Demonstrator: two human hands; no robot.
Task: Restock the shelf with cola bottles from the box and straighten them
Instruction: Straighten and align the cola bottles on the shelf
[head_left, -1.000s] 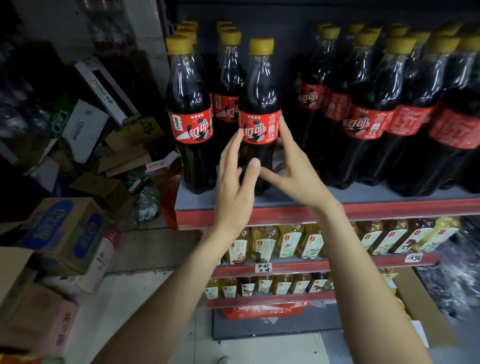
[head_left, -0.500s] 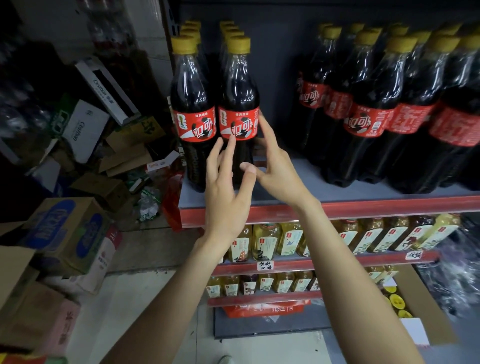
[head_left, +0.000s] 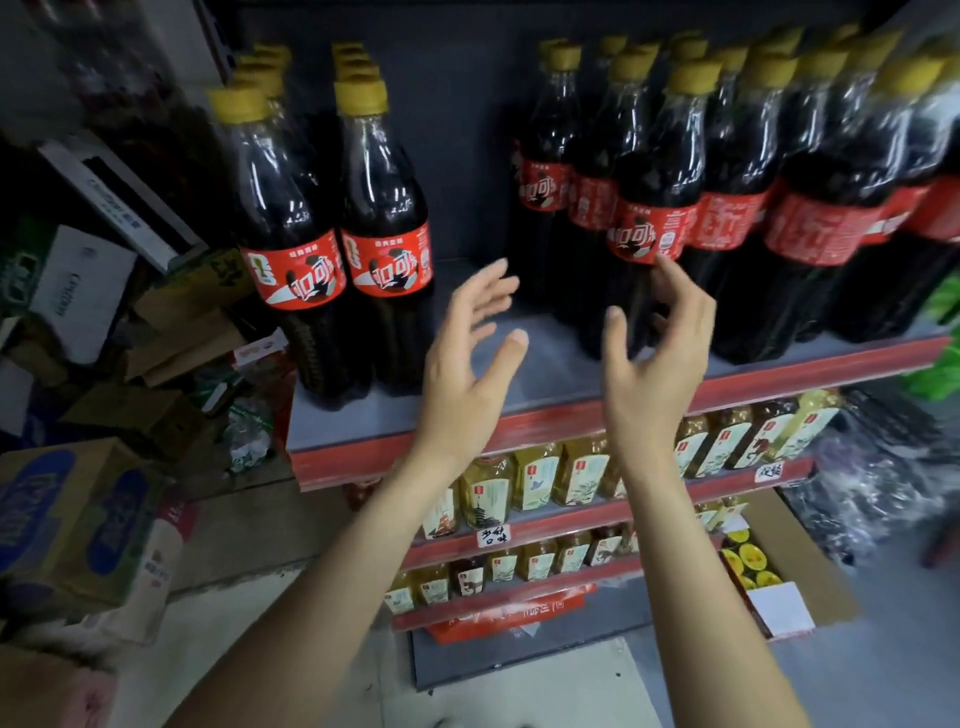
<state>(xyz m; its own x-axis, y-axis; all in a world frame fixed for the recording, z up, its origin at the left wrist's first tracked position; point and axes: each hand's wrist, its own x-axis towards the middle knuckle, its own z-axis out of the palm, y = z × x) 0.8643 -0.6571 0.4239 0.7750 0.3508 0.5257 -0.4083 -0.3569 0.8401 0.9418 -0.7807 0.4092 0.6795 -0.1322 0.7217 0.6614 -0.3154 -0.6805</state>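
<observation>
Overhead, both hands hover empty with fingers spread: left hand (head_left: 470, 358) over the bare gap of the shelf (head_left: 561, 364); right hand (head_left: 657, 343) curved, fingertips near a cola bottle (head_left: 652, 208) at one o'clock; two cola bottles (head_left: 337, 244) at ten o'clock; rear rows hidden; the box (head_left: 800, 566) at five o'clock, partly cut off.
</observation>
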